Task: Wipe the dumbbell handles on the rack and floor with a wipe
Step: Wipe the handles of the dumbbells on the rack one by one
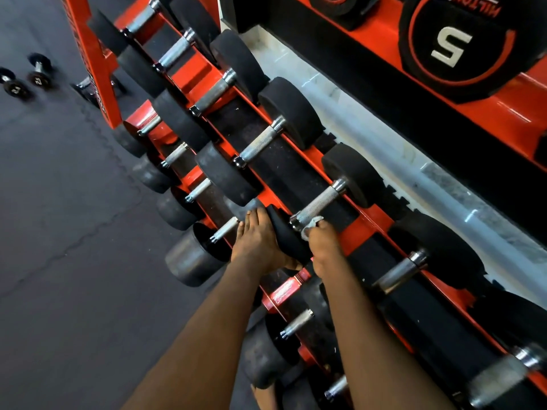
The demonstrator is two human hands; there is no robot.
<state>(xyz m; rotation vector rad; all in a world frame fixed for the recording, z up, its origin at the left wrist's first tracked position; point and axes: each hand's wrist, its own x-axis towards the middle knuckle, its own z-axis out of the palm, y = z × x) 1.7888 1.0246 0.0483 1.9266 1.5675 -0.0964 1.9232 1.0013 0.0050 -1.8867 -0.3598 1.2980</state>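
1. The right hand (322,245) has its fingers curled and pinches a small white wipe (309,227) against the near end of a knurled handle (321,204) on the top tier of the orange rack (371,221).
2. The left hand (257,242) lies with fingers straight and close together on the near head (285,236) of the same dumbbell, apparently steadying it. Whether the thumb hooks underneath, I cannot tell.
3. Only the near end of this handle is under the wipe. The stretch up to the far head (353,176) is bare, so I judge this bar barely begun.
4. The wipe is bunched small. The coarse knurling could snag or tear it and leave scraps in the grooves.
5. A hard stroke along the bar could roll or shift the dumbbell in its cradle. The left fingers sit close to a lower-tier handle (226,229) and could get pinched if the head moves.
6. Farther out, many racked handles run up the frame, and two small floor dumbbells (38,74) stand well apart on the dark mat. They would be easy to skip in a hurry.
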